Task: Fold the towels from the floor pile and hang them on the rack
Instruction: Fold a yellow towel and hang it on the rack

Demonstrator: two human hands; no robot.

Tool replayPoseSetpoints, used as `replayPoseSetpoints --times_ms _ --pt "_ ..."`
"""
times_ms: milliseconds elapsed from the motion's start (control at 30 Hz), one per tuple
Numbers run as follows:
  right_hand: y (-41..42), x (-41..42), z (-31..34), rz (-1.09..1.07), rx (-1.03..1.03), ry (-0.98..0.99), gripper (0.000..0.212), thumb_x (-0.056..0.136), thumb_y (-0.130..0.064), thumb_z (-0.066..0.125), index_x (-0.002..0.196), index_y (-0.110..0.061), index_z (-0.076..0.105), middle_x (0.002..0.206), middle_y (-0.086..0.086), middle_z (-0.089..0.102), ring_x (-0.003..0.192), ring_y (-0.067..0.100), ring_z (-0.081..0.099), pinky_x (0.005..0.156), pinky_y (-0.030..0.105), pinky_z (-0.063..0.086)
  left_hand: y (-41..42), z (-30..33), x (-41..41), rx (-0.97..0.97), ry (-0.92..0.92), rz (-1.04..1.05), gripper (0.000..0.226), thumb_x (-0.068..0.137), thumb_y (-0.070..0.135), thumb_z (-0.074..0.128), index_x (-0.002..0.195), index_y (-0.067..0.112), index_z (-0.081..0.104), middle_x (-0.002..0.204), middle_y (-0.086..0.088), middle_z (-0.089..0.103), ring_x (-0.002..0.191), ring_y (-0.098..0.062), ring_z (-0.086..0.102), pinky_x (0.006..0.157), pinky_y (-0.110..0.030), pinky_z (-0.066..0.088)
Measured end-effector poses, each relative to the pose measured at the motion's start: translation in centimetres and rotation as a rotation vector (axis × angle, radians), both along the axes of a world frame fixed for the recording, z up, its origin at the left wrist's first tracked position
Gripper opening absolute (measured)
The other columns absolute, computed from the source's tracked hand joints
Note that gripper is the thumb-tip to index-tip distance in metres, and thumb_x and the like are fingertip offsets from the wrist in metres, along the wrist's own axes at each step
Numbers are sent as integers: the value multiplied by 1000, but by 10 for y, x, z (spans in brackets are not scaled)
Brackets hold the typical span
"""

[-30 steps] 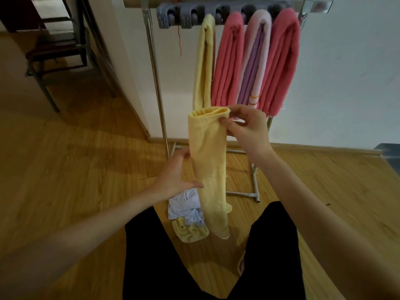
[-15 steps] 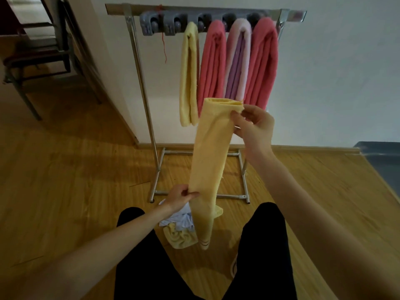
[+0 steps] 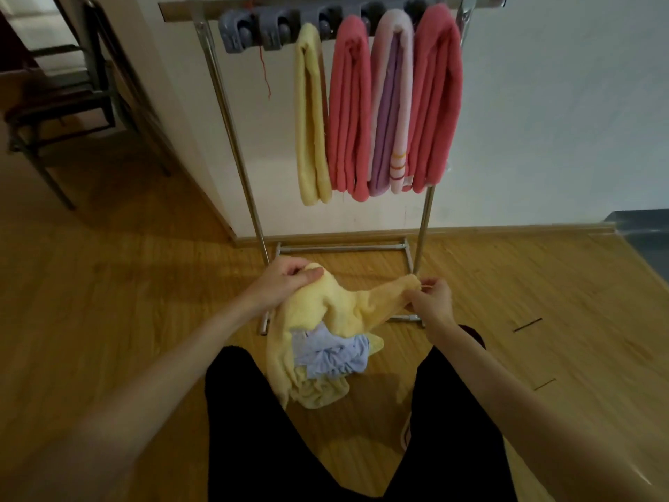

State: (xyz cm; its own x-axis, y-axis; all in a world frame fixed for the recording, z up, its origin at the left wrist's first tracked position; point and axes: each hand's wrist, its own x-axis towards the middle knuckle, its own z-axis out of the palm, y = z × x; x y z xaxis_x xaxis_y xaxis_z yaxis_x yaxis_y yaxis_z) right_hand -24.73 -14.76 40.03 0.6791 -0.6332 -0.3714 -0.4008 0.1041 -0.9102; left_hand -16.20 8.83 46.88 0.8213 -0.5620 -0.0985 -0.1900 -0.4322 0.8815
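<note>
I hold a yellow towel (image 3: 347, 309) low over the floor pile, stretched loosely between both hands. My left hand (image 3: 286, 280) grips its left end and my right hand (image 3: 430, 297) pinches its right corner. The towel sags and drapes down over the pile, where a light blue towel (image 3: 333, 356) lies on another yellow towel (image 3: 318, 391). Behind stands the metal rack (image 3: 231, 121). Several folded towels hang on it: yellow (image 3: 309, 114), pink (image 3: 349, 103), lilac (image 3: 392, 103) and red (image 3: 436, 96).
A grey clip strip (image 3: 253, 30) along the rack's top has free clips left of the hung towels. My legs in black trousers (image 3: 253, 429) flank the pile. A dark metal chair (image 3: 61, 103) stands at the far left. A grey floor patch (image 3: 644, 233) lies at the right.
The yellow towel, held upright as a long narrow fold, has come down over the pile and hangs loosely open between my hands. Both hands dropped and moved apart.
</note>
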Motion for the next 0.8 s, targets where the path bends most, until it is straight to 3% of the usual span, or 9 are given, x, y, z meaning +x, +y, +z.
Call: replayPoseSetpoints --times_ms 67,133,233,333,467,567,633,800 --pt "3 0 -10 134 -16 95 31 77 2 63 100 -11 47 107 15 58 95 27 61 81 44 56 1 22 -1 48 -28 -138 31 91 25 61 88 -5 68 72 -12 57 63 -16 52 55 -22 38" --pt "6 0 -9 316 -55 216 35 81 0 64 109 -9 47 106 11 54 93 23 58 80 39 54 -1 45 -5 72 -49 -263 29 90 24 61 91 -3 70 72 -10 59 62 -15 53 53 -20 38" --pt "14 3 -2 576 -269 348 37 88 -8 61 121 -8 45 113 7 50 98 20 51 76 32 46 -7 74 -9 126 -43 -417 28 88 27 59 92 2 71 74 1 64 66 -8 59 57 -16 42" --pt "21 8 13 566 -325 90 27 94 -9 50 121 -6 51 117 9 58 108 23 56 88 34 48 -15 92 -11 171 6 -525 17 92 19 56 89 9 70 74 12 66 69 -2 62 60 -13 44" --pt "21 7 46 679 121 -300 31 91 1 43 116 -4 61 111 10 68 113 25 60 100 42 45 -25 101 -11 182 -3 -587 16 93 16 56 87 14 70 73 14 67 69 -1 62 60 -12 44" --pt "22 8 59 898 302 -399 51 71 -2 45 120 7 55 124 25 58 121 36 52 107 48 38 -29 104 -10 199 -15 -613 15 92 16 57 86 14 70 71 15 66 67 0 61 59 -12 43" --pt "22 6 67 1051 362 -437 58 68 -5 47 124 10 50 125 30 52 121 41 48 108 49 34 -29 105 -10 203 -17 -623 15 92 16 57 87 12 71 72 13 66 67 -2 61 59 -13 43" --pt "14 2 81 1160 188 -394 36 79 -9 66 108 9 58 107 21 62 104 33 58 99 49 42 -27 110 -6 212 -28 -608 19 93 16 57 95 5 71 78 5 68 70 -6 63 60 -14 46"
